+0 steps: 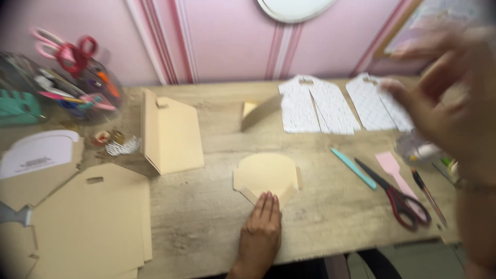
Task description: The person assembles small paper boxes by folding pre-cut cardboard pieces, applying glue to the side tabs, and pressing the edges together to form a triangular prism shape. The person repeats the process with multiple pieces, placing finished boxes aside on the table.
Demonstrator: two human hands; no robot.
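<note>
Pressing flat on cream card cutout (266,174), left hand (260,233); right hand (449,98) raised, fingers spread, empty.

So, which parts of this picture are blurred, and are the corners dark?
Head view: the raised right hand is heavily smeared by motion; the left hand on the cream card piece is sharper, though the whole frame is soft. The corners darken, most clearly on the left side.

A pale tan card cut-out (266,175) with a rounded top and angled lower flaps lies flat at the middle of the wooden worktop (217,217), its lower edge pinned under the left hand (260,235), fingers (267,204) flat
</note>
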